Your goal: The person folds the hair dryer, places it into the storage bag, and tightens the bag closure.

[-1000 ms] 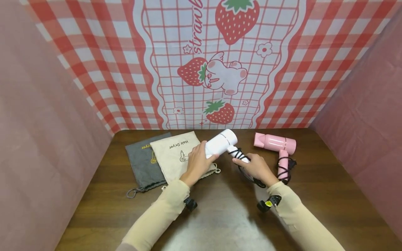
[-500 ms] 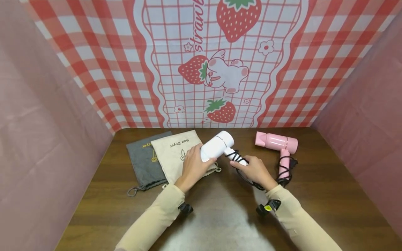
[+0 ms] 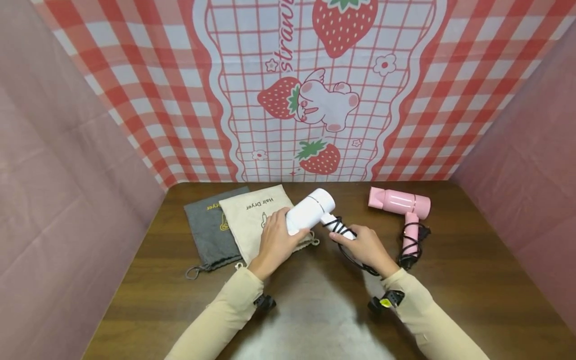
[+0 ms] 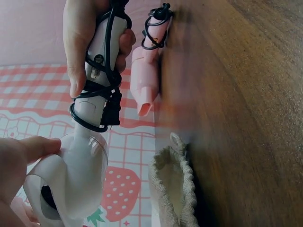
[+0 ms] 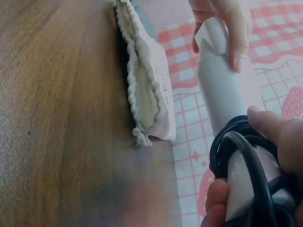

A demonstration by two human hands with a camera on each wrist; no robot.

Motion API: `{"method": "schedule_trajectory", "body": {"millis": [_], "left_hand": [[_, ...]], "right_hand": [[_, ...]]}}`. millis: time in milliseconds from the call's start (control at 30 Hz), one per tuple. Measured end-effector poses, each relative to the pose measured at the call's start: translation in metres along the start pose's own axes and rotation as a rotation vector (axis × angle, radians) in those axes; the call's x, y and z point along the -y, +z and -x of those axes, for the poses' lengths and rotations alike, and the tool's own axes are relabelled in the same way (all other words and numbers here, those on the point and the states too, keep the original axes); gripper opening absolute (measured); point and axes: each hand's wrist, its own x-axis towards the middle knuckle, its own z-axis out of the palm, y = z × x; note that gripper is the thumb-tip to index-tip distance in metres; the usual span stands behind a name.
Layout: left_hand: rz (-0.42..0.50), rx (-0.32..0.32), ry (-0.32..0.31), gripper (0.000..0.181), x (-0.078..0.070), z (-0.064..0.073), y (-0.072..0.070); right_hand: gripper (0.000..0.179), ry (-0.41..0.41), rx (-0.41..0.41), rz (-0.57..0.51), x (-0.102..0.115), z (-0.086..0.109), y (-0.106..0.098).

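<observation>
Both hands hold a white hair dryer above the table, at the middle of the head view. The left hand grips its nozzle end, thumb along the near side. Around the handle, where a black cord is wound, curl the fingers of the right hand. A loop of that cord hangs below the right hand. Beneath and beside the left hand lies a cream drawstring bag printed "Hair Dryer"; its gathered mouth gapes a little in the left wrist view.
A grey drawstring bag lies partly under the cream one at the left. On the right rests a pink hair dryer, its handle wrapped in black cord. A checked strawberry-print cloth hangs behind the wooden table, with pink cloth at both sides.
The hands have shifted the white hair dryer slightly left and lower toward the cream bag, mostly in the first half second. Both grips stay the same. The head view has tilted a little.
</observation>
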Motion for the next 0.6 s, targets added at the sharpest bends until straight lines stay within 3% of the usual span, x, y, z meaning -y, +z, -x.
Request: {"method": "schedule_trajectory", "body": {"millis": [233, 600], "left_hand": [[0.002, 0.014, 0.011, 0.067, 0.0027, 0.0036, -0.0032], [0.091, 0.055, -0.057, 0.057, 0.004, 0.002, -0.0061]], "right_hand": [[0.04, 0.001, 0.008, -0.001, 0.0015, 0.0008, 0.0008], [0.039, 0.002, 0.017, 0.001, 0.0021, 0.0011, -0.0033]]}}
